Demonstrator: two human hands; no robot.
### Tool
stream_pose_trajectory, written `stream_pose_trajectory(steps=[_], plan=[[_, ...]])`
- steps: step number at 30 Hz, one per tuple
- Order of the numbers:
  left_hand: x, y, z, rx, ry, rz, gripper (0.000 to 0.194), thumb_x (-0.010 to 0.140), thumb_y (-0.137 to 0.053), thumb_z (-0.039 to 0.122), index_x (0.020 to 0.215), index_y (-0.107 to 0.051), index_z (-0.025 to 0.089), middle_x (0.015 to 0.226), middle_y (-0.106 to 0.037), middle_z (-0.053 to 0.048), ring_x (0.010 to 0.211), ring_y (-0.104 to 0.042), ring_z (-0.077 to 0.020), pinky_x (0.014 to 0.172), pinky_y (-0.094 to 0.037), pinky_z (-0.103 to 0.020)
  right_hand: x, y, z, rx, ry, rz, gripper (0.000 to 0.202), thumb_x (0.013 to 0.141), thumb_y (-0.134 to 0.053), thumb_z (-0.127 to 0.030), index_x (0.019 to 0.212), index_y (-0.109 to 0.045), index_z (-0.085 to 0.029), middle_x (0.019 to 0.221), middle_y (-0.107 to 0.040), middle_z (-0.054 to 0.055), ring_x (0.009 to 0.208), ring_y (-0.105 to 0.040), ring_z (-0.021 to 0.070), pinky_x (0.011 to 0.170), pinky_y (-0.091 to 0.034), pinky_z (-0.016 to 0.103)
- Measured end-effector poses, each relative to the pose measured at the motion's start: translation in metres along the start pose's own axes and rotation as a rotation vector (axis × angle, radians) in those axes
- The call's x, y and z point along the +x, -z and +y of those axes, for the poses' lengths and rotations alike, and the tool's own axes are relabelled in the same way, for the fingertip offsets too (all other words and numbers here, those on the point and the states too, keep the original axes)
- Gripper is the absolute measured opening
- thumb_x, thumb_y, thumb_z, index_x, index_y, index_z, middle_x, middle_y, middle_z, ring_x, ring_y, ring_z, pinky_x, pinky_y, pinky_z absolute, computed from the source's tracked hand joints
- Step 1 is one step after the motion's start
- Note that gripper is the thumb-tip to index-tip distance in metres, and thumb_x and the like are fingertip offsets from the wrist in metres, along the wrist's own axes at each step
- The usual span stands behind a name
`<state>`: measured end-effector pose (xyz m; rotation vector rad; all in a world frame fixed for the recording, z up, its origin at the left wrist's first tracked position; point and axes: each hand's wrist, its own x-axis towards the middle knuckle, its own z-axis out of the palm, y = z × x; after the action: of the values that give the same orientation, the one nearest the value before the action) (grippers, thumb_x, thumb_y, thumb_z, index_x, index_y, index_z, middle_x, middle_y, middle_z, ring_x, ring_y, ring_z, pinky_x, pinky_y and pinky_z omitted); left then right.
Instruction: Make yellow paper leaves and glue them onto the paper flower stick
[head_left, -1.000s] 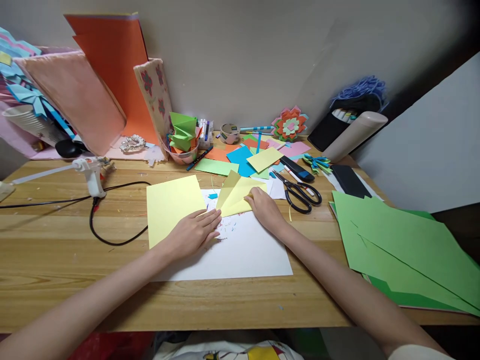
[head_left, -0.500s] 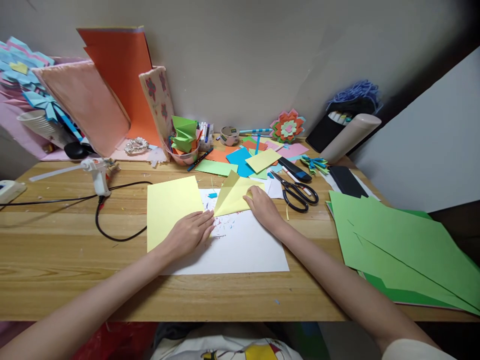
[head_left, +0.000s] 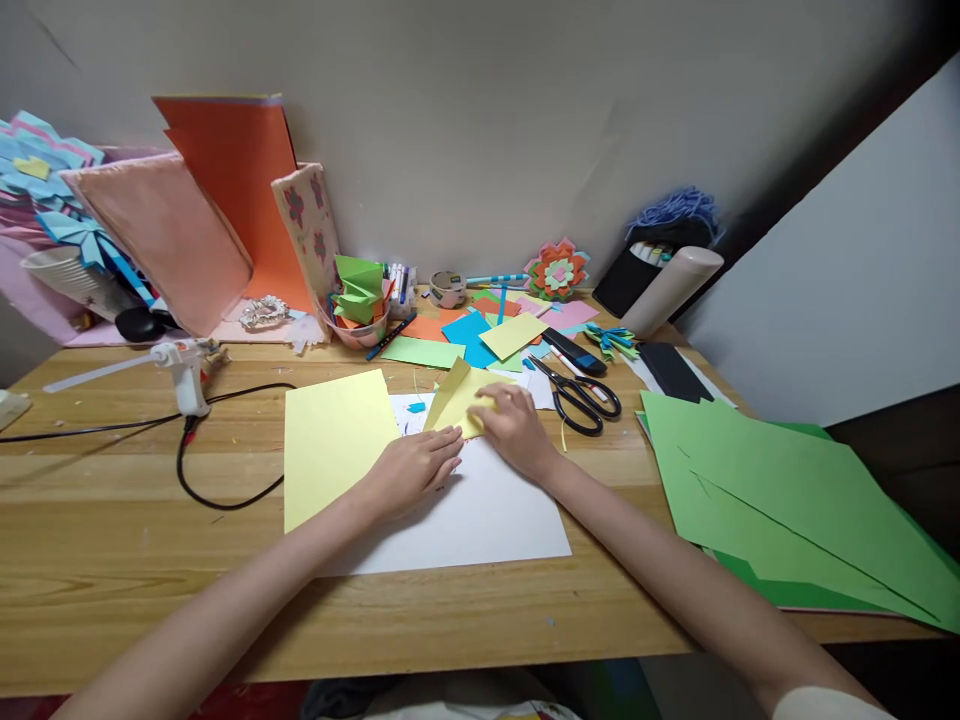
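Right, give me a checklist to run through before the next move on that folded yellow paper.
1. Left hand at the folded yellow paper: ok, fingertips at its lower edge.
2. Right hand pinching the paper: cannot tell, its fingers hide the contact.
3. White sheet underneath: ok.
4. White sheet free of scraps: not ok, a blue scrap lies on it.
5. Scissors clear of both hands: ok, off to the right.
6. Glue gun hot: cannot tell.

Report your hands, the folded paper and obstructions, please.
Left hand at lower edge of folded paper. Right hand at its right. Scissors to the right, not blocking.
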<state>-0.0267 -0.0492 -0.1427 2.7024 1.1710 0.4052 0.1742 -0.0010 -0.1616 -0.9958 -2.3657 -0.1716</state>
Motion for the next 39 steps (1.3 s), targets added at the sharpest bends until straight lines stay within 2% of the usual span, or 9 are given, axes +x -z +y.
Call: stream_pose_trajectory(steps=[3, 5, 11, 20, 25, 29, 31, 34, 39], plan=[[0.000, -0.001, 0.000, 0.009, 0.010, 0.023, 0.038, 0.091, -0.029, 0.030, 0.119, -0.053, 0.017, 0.126, -0.053, -0.005, 0.115, -0.050, -0.0184, 0.093, -0.045, -0.034, -0.006, 0.006, 0.000, 0.099, 0.322, -0.113, 0.022, 0.090, -0.037, -0.014, 0.097, -0.058, -0.016, 0.096, -0.061, 0.009, 0.095, -0.052, 0.0183, 0.079, -0.045, 0.032], [0.000, -0.002, 0.001, 0.035, 0.005, 0.037, 0.038, 0.091, -0.030, 0.030, 0.118, -0.053, 0.016, 0.124, -0.054, -0.007, 0.113, -0.052, -0.0196, 0.091, -0.047, -0.035, -0.010, 0.007, 0.000, 0.101, 0.380, -0.175, 0.024, 0.090, -0.034, -0.012, 0.100, -0.057, -0.013, 0.093, -0.062, 0.010, 0.092, -0.054, 0.0177, 0.073, -0.047, 0.029], [-0.001, -0.005, 0.005, 0.111, 0.016, 0.112, 0.034, 0.090, -0.034, 0.028, 0.107, -0.059, 0.014, 0.114, -0.062, -0.010, 0.101, -0.060, -0.0217, 0.081, -0.052, -0.036, -0.014, 0.013, -0.003, -0.023, 0.296, -0.278, 0.024, 0.089, -0.035, -0.010, 0.090, -0.059, -0.012, 0.086, -0.063, 0.010, 0.083, -0.056, 0.0185, 0.067, -0.045, 0.029], [-0.010, -0.005, 0.008, 0.212, 0.035, 0.209, 0.035, 0.090, -0.033, 0.026, 0.083, -0.065, 0.015, 0.093, -0.069, -0.008, 0.080, -0.066, -0.0202, 0.064, -0.055, -0.032, -0.037, 0.030, 0.020, -0.093, 0.050, -0.270, 0.025, 0.089, -0.037, -0.011, 0.082, -0.061, -0.016, 0.081, -0.063, 0.008, 0.082, -0.055, 0.0183, 0.069, -0.042, 0.029], [-0.015, -0.005, 0.011, 0.285, 0.055, 0.194, 0.035, 0.091, -0.032, 0.026, 0.084, -0.064, 0.012, 0.093, -0.068, -0.012, 0.076, -0.067, -0.0214, 0.056, -0.055, -0.031, -0.041, 0.033, 0.027, -0.135, 0.059, -0.286, 0.026, 0.089, -0.037, -0.011, 0.080, -0.060, -0.015, 0.080, -0.062, 0.009, 0.083, -0.055, 0.0194, 0.071, -0.042, 0.031], [-0.018, -0.003, 0.009, 0.333, -0.025, 0.142, 0.034, 0.091, -0.031, 0.026, 0.092, -0.059, 0.009, 0.100, -0.065, -0.018, 0.085, -0.066, -0.0247, 0.057, -0.054, -0.033, -0.030, 0.035, 0.026, -0.131, 0.191, -0.322, 0.026, 0.088, -0.036, -0.009, 0.080, -0.060, -0.013, 0.085, -0.063, 0.011, 0.087, -0.055, 0.0203, 0.074, -0.044, 0.033], [-0.019, -0.001, 0.008, 0.328, -0.055, 0.103, 0.032, 0.090, -0.030, 0.024, 0.092, -0.058, 0.009, 0.102, -0.064, -0.019, 0.087, -0.065, -0.0247, 0.058, -0.054, -0.032, -0.021, 0.035, 0.021, -0.086, 0.299, -0.334, 0.025, 0.089, -0.035, -0.010, 0.092, -0.060, -0.013, 0.094, -0.063, 0.011, 0.090, -0.055, 0.0193, 0.075, -0.045, 0.032], [-0.019, 0.002, 0.005, 0.317, -0.058, 0.038, 0.030, 0.089, -0.030, 0.019, 0.086, -0.058, 0.009, 0.098, -0.065, -0.018, 0.076, -0.067, -0.0227, 0.053, -0.054, -0.032, -0.004, 0.029, 0.009, -0.006, 0.483, -0.358, 0.029, 0.090, -0.033, -0.011, 0.113, -0.051, -0.012, 0.107, -0.060, 0.012, 0.095, -0.055, 0.0174, 0.077, -0.046, 0.031], [-0.020, -0.001, 0.002, 0.284, -0.088, 0.064, 0.031, 0.088, -0.032, 0.019, 0.082, -0.061, 0.009, 0.098, -0.065, -0.019, 0.086, -0.065, -0.0253, 0.058, -0.054, -0.033, 0.020, 0.014, -0.003, -0.008, 0.697, -0.419, 0.033, 0.090, -0.031, -0.011, 0.119, -0.046, -0.012, 0.112, -0.058, 0.010, 0.088, -0.054, 0.0168, 0.074, -0.046, 0.031]])
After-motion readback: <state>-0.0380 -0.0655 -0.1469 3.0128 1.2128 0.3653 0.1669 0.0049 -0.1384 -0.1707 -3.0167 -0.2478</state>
